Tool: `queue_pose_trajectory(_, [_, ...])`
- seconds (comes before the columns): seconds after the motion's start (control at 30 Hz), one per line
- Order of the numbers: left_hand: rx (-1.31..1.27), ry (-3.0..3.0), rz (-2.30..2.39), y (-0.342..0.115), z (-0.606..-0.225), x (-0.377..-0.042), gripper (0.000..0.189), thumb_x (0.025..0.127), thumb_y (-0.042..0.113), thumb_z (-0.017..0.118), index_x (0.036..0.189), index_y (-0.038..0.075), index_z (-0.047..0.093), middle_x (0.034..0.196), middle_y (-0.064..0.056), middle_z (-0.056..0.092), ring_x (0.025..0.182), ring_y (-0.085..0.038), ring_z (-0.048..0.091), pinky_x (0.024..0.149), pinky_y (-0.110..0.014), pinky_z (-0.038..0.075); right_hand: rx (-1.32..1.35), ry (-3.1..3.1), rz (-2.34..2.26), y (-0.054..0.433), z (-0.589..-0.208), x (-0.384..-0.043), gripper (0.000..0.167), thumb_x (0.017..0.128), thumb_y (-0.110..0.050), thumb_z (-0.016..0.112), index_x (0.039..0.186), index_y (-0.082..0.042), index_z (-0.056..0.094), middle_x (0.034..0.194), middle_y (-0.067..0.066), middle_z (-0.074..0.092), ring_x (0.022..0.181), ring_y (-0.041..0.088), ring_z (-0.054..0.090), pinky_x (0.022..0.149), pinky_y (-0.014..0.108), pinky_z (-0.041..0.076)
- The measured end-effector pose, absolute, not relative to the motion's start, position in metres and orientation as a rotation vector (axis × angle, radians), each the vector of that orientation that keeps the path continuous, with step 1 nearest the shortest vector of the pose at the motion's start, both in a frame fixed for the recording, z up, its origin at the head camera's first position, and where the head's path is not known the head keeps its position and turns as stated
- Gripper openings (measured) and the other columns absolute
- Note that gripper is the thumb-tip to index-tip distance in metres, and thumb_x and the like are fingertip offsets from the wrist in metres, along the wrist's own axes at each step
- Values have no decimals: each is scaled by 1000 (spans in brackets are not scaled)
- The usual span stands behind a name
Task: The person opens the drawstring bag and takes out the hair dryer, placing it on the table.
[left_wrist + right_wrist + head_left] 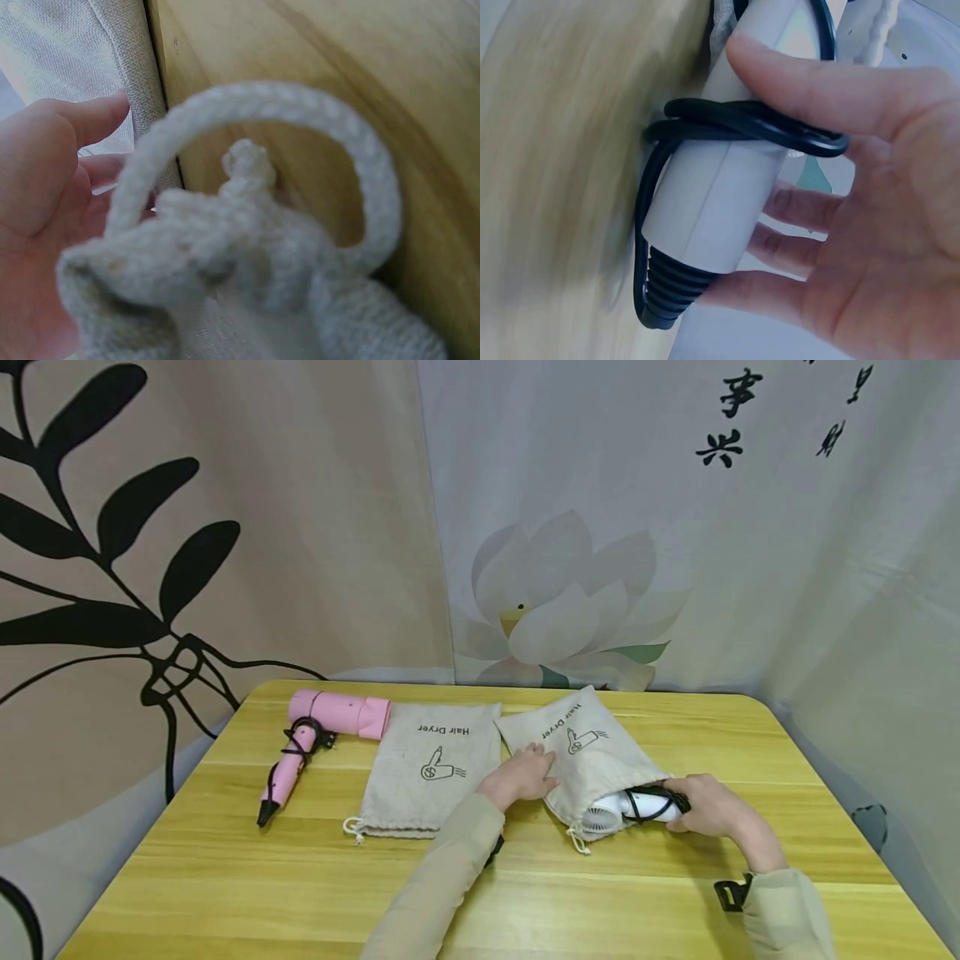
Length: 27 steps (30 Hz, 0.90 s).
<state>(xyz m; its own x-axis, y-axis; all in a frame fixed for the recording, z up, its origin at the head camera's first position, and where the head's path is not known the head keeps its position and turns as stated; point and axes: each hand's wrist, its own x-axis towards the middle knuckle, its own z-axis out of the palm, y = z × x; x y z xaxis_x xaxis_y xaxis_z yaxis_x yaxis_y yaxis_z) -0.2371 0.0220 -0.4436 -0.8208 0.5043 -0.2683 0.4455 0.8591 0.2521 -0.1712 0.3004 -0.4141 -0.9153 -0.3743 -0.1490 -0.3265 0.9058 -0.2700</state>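
A white hair dryer (602, 817) lies partly inside a grey drawstring bag (581, 752) printed "Hair Dryer". Its round vented end and its handle, wrapped in black cord, stick out of the mouth. My right hand (712, 810) grips the handle, thumb on one side and fingers on the other, as the right wrist view shows of the handle (712, 195). On the bag's left edge rests my left hand (522, 772), fingers spread over the cloth. The bag's white drawstring loop (262, 101) shows large in the left wrist view, hiding part of the fingers.
A second grey bag (427, 777) with the same print lies flat left of my left arm. Beyond it sits a pink hair dryer (341, 714), black cord wound round its handle. The wooden table (300, 893) reaches back to a patterned curtain (337, 527).
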Motion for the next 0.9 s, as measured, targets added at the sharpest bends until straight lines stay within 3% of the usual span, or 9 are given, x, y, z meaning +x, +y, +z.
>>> queue_pose_trajectory(0.27, [733, 2735, 217, 21, -445, -240, 55, 99, 37, 45, 146, 9, 36, 154, -17, 30, 145, -29, 25, 120, -41, 21, -551, 2869, -346, 304, -413, -171, 59, 70, -21, 81, 119, 5, 60, 103, 18, 67, 87, 24, 59, 72, 37, 47])
queue_pose_trajectory(0.7, [692, 2799, 147, 26, -446, -237, 54, 98, 35, 48, 144, 8, 39, 152, -17, 33, 143, -28, 29, 119, -41, 25, -575, 2858, -370, 307, -413, -168, 55, 70, -22, 81, 116, 3, 62, 95, 12, 65, 80, 18, 53, 68, 33, 43])
queue_pose_trajectory(0.8, [715, 2843, 153, 26, -449, -235, 51, 98, 34, 50, 140, 7, 45, 148, -17, 39, 140, -29, 34, 117, -41, 29, -570, 2860, -360, 307, -414, -168, 55, 70, -22, 81, 116, 2, 61, 97, 13, 66, 82, 19, 55, 69, 34, 45])
queue_pose_trajectory(0.9, [780, 2895, 186, 26, -453, -234, 43, 97, 30, 53, 132, 6, 54, 134, -14, 53, 128, -26, 48, 107, -38, 42, -566, 2873, -340, 306, -415, -168, 56, 71, -23, 81, 117, 2, 61, 97, 15, 66, 84, 22, 58, 71, 36, 47])
